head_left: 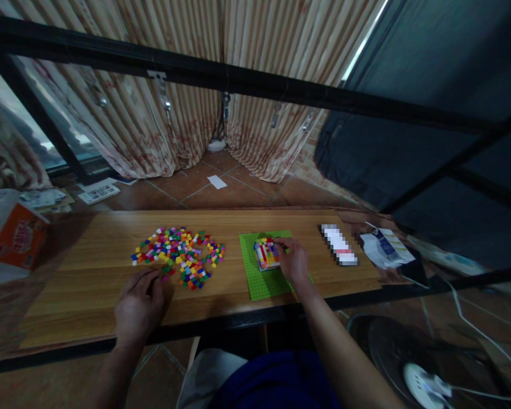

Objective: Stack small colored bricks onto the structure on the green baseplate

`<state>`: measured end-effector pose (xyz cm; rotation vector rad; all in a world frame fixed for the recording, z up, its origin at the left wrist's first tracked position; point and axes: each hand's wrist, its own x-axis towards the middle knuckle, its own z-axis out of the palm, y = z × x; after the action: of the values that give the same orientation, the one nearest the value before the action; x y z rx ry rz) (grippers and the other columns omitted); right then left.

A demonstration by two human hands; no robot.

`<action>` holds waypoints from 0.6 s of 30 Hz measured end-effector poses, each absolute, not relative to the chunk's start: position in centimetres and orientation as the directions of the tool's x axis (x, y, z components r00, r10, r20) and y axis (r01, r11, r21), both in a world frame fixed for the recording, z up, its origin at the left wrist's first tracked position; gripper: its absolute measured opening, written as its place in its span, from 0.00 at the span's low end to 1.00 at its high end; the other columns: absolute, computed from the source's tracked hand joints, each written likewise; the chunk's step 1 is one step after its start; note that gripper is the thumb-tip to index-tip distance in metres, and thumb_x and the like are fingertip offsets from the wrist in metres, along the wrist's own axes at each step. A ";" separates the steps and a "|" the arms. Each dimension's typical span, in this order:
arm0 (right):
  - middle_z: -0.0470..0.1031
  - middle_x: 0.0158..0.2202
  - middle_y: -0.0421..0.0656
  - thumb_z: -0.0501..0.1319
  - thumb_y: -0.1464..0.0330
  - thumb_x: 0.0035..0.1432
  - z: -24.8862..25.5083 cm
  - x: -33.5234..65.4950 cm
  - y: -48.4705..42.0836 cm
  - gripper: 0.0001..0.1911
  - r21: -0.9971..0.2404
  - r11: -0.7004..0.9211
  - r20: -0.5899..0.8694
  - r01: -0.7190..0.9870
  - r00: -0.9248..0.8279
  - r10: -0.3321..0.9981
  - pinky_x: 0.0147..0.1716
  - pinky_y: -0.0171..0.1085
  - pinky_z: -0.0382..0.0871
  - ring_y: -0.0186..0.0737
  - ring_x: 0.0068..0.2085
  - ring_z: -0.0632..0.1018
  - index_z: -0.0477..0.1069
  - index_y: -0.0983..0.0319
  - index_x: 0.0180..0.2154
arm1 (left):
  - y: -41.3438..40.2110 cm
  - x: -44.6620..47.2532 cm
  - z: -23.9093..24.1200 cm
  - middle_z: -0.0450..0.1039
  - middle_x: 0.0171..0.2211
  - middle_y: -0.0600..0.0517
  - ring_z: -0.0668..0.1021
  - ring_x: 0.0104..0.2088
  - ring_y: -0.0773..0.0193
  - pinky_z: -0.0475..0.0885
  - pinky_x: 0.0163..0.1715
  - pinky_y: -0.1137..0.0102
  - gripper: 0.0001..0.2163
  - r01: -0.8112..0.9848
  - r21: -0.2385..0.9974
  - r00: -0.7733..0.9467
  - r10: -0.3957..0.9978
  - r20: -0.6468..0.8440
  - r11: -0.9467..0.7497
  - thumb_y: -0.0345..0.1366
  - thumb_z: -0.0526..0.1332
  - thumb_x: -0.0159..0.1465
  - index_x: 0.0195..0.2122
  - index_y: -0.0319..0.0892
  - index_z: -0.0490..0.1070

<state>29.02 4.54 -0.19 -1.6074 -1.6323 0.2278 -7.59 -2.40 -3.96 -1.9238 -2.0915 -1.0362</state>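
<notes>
A block build of small coloured toy bricks in rows stands on a green studded baseplate. My right hand reaches over the plate from the right. Its fingers are pinched at the build's upper right corner, and whatever is between the fingertips is too small to make out. On the left, my left hand rests on the table with its fingers curled closed. It lies by the near left edge of a loose pile of small coloured bricks. Anything inside that hand is hidden.
The wooden table has a dark front edge. A phone lies right of the baseplate, and a crumpled plastic packet sits at the right end. A clear bin with an orange package stands left. A fan is at lower right.
</notes>
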 end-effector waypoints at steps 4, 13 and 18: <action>0.81 0.37 0.49 0.55 0.67 0.57 -0.2 29.0 4.6 0.14 -0.651 0.145 0.394 0.745 0.168 0.904 0.43 0.45 0.70 0.47 0.38 0.78 0.79 0.62 0.37 | -2.4 -7.5 -3.9 0.78 0.41 0.43 0.79 0.43 0.53 0.75 0.48 0.60 0.14 0.918 0.396 -0.198 0.827 0.526 -0.032 0.42 0.54 0.65 0.37 0.39 0.76; 0.81 0.36 0.50 0.55 0.63 0.57 0.1 28.7 4.4 0.16 -0.749 0.080 0.341 0.658 0.279 0.898 0.38 0.42 0.71 0.45 0.35 0.79 0.78 0.64 0.40 | -2.4 -7.4 -3.8 0.78 0.41 0.43 0.79 0.44 0.53 0.75 0.47 0.60 0.14 0.913 0.408 -0.206 0.829 0.520 -0.029 0.41 0.54 0.65 0.38 0.40 0.76; 0.80 0.33 0.48 0.58 0.61 0.54 -0.3 28.7 4.9 0.17 -0.845 0.006 0.245 0.534 0.378 0.893 0.35 0.40 0.70 0.44 0.34 0.79 0.77 0.64 0.40 | -2.5 -7.6 -4.1 0.78 0.42 0.44 0.79 0.45 0.54 0.75 0.49 0.60 0.13 0.911 0.409 -0.195 0.831 0.521 -0.042 0.41 0.55 0.65 0.38 0.40 0.76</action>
<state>28.73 4.94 -0.27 -1.6596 -1.2831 0.4598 -7.59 -2.54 -4.05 -1.9148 -2.0904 -1.0598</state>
